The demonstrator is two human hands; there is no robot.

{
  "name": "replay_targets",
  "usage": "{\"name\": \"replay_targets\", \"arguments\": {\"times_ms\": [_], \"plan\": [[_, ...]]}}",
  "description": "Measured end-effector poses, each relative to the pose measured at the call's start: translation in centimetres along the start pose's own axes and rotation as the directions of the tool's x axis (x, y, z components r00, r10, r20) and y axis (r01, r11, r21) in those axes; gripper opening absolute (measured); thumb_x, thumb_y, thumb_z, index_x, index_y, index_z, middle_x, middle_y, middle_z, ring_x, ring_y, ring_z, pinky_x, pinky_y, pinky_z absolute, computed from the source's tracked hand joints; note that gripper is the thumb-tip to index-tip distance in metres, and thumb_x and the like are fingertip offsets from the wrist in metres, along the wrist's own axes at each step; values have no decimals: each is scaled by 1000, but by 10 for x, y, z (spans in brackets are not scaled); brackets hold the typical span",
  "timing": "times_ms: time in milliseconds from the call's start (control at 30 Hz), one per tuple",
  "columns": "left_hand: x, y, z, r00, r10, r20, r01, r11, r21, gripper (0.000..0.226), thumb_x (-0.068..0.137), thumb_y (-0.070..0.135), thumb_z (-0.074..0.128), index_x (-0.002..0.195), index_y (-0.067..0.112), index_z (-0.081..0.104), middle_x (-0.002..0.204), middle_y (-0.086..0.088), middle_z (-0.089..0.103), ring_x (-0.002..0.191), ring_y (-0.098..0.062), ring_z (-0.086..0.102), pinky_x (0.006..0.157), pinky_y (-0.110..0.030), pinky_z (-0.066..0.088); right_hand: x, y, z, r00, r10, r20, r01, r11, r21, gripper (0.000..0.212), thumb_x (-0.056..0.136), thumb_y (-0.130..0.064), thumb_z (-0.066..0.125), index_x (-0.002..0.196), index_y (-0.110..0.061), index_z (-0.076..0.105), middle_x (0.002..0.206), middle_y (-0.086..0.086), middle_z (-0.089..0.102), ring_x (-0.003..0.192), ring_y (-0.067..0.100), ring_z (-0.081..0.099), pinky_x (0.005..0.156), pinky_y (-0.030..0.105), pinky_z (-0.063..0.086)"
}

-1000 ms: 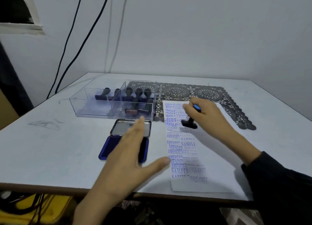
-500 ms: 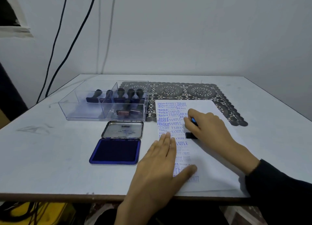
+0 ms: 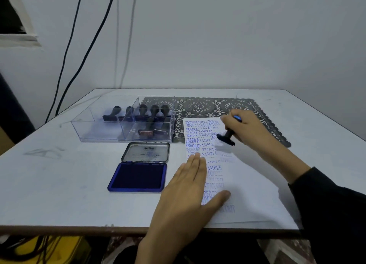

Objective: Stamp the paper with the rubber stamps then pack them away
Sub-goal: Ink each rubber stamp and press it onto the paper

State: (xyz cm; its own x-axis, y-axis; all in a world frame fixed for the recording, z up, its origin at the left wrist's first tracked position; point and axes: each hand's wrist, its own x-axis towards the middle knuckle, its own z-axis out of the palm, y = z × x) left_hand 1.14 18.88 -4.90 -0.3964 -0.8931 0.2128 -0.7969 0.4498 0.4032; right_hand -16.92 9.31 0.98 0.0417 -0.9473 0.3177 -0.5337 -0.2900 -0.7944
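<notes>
Stamp [image 3: 227,136], tilted just above the paper [image 3: 249,186], is gripped by the right hand [image 3: 250,129], fingers curled; the left hand [image 3: 186,196] presses the paper's near-left part, fingers straight.

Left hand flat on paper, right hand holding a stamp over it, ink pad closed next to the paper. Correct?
No: the head view shows the ink pad open, lid folded back. The rest holds: left hand flat on the paper, right hand holding a stamp over it.

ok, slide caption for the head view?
Right hand holds a stamp tilted over the paper; left hand lies flat on it.
</notes>
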Motion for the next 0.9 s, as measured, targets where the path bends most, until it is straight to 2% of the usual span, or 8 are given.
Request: {"name": "replay_targets", "arguments": {"times_ms": [167,333,400,500,567,667,767,900], "plan": [[-8,-9,-12,988,-18,-153,4,995,-96,82,81,70,25,148,37,-7,142,34,-23,120,28,-29,100,0,-17,5,-18,6,999,-39,22,38,997,65,32,95,-22,52,67,-8,48,42,-14,40,36,2,31,40,12,23],[-20,-48,-28,942,-160,-295,133,985,-109,97,66,83,32,149,39,11,153,30,1,137,18,-5,107,-3,0,3,-44,22,992,-85,95,70,986,152,30,95,-23,53,68,-10,49,51,-10,47,40,1,32,43,13,26],[-25,-63,-39,923,-244,-298,215,968,-126,105,57,88,34,149,42,12,152,32,2,139,15,0,108,-11,8,1,-54,34,983,-115,146,95,986,135,29,95,-26,52,70,-11,51,61,0,49,46,5,34,47,19,27],[-33,-80,-54,902,-343,-263,307,936,-170,112,49,91,42,148,46,14,153,30,7,140,8,9,112,-26,20,-3,-68,61,962,-172,213,154,983,98,34,96,-28,52,65,-15,48,58,-2,45,48,8,38,51,22,33],[-38,-83,-59,901,-373,-221,328,920,-214,102,45,92,48,136,63,10,151,29,15,141,3,19,112,-32,27,-5,-74,82,950,-199,240,192,980,49,35,95,-30,53,62,-19,46,58,-2,47,54,13,44,58,28,38],[-41,-81,-60,917,-359,-175,326,926,-191,92,43,92,49,121,77,3,144,30,29,133,-1,35,99,-29,39,-10,-79,112,939,-199,282,221,974,-48,35,92,-34,53,60,-24,43,57,-5,48,61,19,50,62,32,42],[-39,-84,-58,928,-343,-146,321,934,-158,110,46,92,54,141,56,11,137,32,39,122,2,46,89,-29,47,-17,-84,134,919,-230,319,295,940,-172,36,93,-38,50,60,-28,38,60,-6,46,66,23,51,57,31,33],[-39,-81,-61,931,-339,-138,309,930,-197,81,52,77,67,119,59,26,107,41,47,92,19,47,65,-11,38,-22,-88,152,899,-308,310,397,872,-286,26,96,-36,45,75,-21,44,75,1,53,72,28,49,58,34,26]]}}
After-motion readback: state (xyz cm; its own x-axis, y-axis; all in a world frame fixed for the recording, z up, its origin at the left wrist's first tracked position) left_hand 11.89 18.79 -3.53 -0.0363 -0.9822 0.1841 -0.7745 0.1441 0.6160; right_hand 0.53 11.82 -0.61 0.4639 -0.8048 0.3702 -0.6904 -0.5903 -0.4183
